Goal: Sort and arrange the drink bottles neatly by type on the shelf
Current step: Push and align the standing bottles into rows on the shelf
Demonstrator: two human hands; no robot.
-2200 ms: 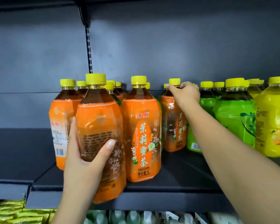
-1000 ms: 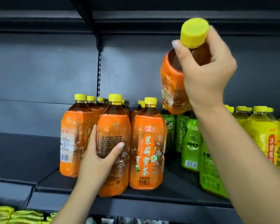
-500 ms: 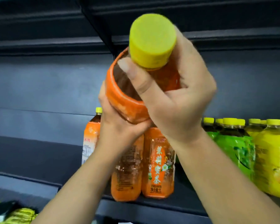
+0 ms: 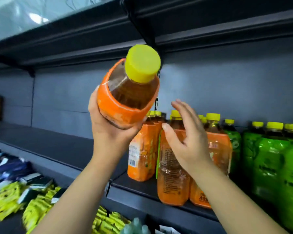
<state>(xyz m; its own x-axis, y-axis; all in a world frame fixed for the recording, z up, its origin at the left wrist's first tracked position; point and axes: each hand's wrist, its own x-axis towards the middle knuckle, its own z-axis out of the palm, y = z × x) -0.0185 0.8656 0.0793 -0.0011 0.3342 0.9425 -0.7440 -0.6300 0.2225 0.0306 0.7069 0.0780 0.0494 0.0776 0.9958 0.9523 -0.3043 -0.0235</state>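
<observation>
Item, held: one orange-labelled tea bottle [image 4: 125,105], yellow cap [image 4: 142,63] tipped toward my camera, raised clear of the shelf [image 4: 57,146], above and to the left of the standing stock. My left hand [image 4: 113,132] cups it from beneath, fingers and thumb wrapped round its body below the shoulder. I judge this low grip suits setting it down base first. Item, free: my right hand [image 4: 189,141], fingers straight and spread, holding nothing, palm in front of the orange row [image 4: 142,149]. Whether it touches a bottle there I cannot tell. I read it as poised to steady or nudge that row so a slot opens. Stock on shelf: orange bottles grouped at centre, upright and packed close. The green-labelled bottles [image 4: 269,159] stand just beside them to the right, also upright, so the types already sit in blocks. Bare shelf runs left of the orange row, the likely berth for the held bottle. Below: yellow packets [image 4: 8,200] on a lower shelf, not part of this job.
</observation>
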